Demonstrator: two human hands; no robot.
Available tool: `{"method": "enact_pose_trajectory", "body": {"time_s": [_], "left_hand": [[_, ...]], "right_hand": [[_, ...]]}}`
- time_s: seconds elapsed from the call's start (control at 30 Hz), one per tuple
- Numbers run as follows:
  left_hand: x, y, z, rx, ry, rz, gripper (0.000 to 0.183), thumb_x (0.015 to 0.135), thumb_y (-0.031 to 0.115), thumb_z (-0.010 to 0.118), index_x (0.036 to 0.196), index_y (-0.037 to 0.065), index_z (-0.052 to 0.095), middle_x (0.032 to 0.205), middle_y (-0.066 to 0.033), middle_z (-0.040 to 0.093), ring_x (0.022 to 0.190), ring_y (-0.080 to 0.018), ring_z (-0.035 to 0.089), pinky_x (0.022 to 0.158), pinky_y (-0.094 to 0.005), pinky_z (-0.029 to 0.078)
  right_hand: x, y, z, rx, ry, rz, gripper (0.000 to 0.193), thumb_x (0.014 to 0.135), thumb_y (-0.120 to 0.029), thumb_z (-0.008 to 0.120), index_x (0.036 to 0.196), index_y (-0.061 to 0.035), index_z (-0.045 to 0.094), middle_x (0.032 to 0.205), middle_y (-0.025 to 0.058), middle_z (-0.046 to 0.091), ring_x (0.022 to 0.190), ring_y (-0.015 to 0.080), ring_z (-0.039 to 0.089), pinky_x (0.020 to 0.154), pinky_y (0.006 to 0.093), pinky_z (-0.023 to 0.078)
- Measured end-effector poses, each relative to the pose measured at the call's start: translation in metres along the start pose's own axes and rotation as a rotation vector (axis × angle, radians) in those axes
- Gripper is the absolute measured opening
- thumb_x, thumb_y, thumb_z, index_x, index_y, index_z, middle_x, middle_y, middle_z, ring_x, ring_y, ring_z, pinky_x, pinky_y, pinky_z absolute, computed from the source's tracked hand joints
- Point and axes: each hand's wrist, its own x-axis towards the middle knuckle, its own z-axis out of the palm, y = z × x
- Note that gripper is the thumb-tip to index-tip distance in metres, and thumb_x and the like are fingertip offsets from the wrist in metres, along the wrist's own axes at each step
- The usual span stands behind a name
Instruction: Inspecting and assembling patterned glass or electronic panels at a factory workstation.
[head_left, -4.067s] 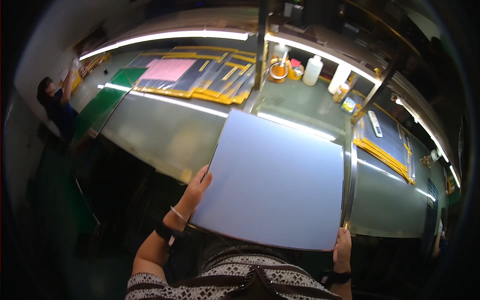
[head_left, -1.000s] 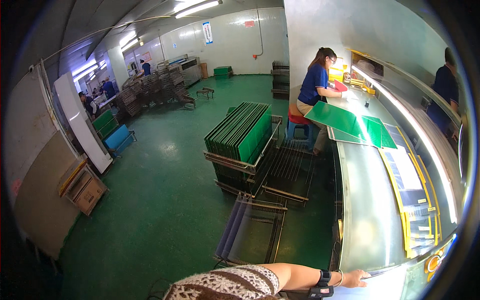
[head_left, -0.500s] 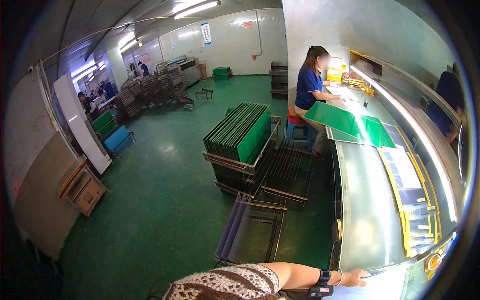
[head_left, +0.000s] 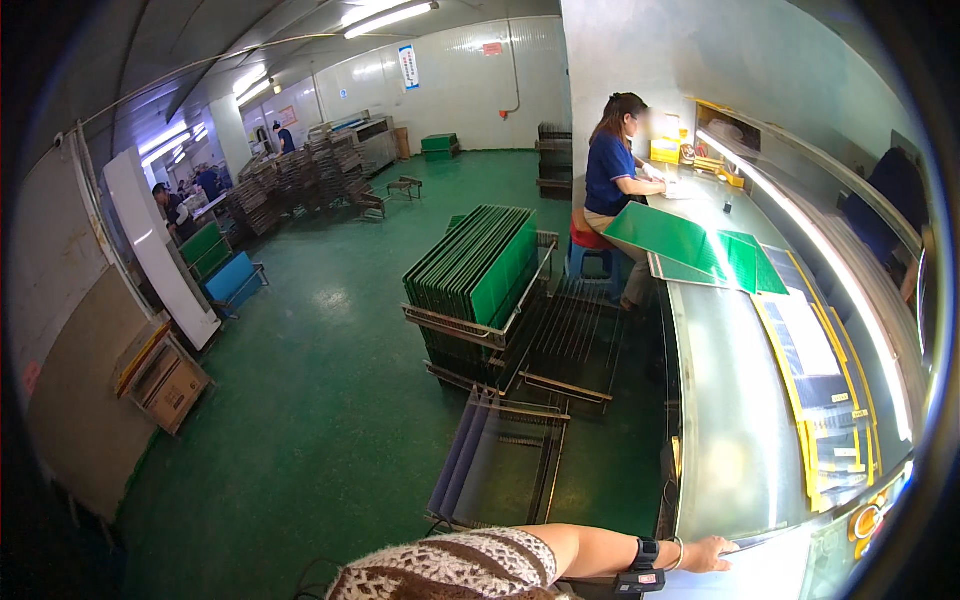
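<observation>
My left hand [head_left: 707, 555] reaches in from the lower edge, with a dark band and small device [head_left: 643, 570] on its wrist and a pale bangle beside that. Its fingers stretch out at the edge of a white, brightly lit panel [head_left: 760, 572] at the near end of the bench. Nothing shows gripped in them, though the fingertips are small and partly lost in glare. My right hand is out of view. Beyond the panel runs the glossy bench top [head_left: 715, 400], with yellow-edged dark sheets [head_left: 825, 400] along its right side.
Green panels [head_left: 690, 245] lie farther along the bench, where a person in blue [head_left: 612, 165] sits on a stool. A metal rack of upright green panels [head_left: 470, 265] stands on the floor. Nearer is a low rack with dark-blue panels [head_left: 462, 455]; a cardboard box [head_left: 172, 392] stands left.
The seated person's head and arms have shifted slightly toward the papers. My left hand stays at the white panel's edge, and the view has moved very little.
</observation>
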Motion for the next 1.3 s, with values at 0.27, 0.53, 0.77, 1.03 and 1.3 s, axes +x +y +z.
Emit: {"method": "enact_pose_trajectory", "body": {"time_s": [0.27,0.53,0.77,1.03,1.3], "left_hand": [[0.000,0.002,-0.001,0.004,-0.010,-0.021,0.051,0.076,0.020,0.061,0.116,-0.008,0.048,0.112,-0.0246,0.056,0.105,-0.0349,0.053,0.092,-0.0364,0.040],[-0.002,0.003,0.000,0.045,0.020,0.001,0.050,0.076,0.020,0.061,0.115,-0.008,0.049,0.110,-0.0247,0.056,0.104,-0.0347,0.053,0.091,-0.0370,0.040],[-0.003,0.008,-0.004,0.004,-0.030,-0.046,0.052,0.078,0.022,0.060,0.117,-0.009,0.047,0.114,-0.0255,0.054,0.108,-0.0347,0.051,0.094,-0.0366,0.038],[-0.002,0.009,-0.004,0.026,-0.044,-0.070,0.055,0.080,0.025,0.060,0.119,-0.010,0.046,0.119,-0.0261,0.051,0.112,-0.0349,0.048,0.096,-0.0359,0.036],[-0.004,0.011,-0.005,0.006,-0.038,-0.057,0.053,0.079,0.023,0.060,0.118,-0.010,0.046,0.116,-0.0255,0.053,0.109,-0.0346,0.050,0.095,-0.0359,0.037]], "right_hand": [[0.000,0.001,0.002,0.000,-0.004,0.009,0.024,0.087,-0.027,0.051,0.091,-0.0039,0.058,0.085,0.0109,0.060,0.079,0.0206,0.058,0.067,0.0335,0.046],[-0.002,0.001,0.002,0.003,-0.005,0.010,0.025,0.087,-0.028,0.050,0.091,-0.0041,0.058,0.086,0.0112,0.061,0.079,0.0213,0.058,0.067,0.0340,0.046],[-0.003,0.001,0.002,0.003,-0.009,0.011,0.026,0.087,-0.028,0.050,0.092,-0.0044,0.058,0.086,0.0115,0.061,0.079,0.0218,0.058,0.067,0.0345,0.047],[-0.003,0.002,0.000,0.005,-0.007,0.013,0.026,0.087,-0.029,0.050,0.092,-0.0046,0.058,0.087,0.0118,0.061,0.080,0.0225,0.059,0.067,0.0351,0.047],[-0.004,0.003,0.001,0.007,-0.008,0.019,0.027,0.087,-0.030,0.050,0.093,-0.0048,0.059,0.087,0.0121,0.061,0.080,0.0232,0.059,0.067,0.0357,0.047]]}}
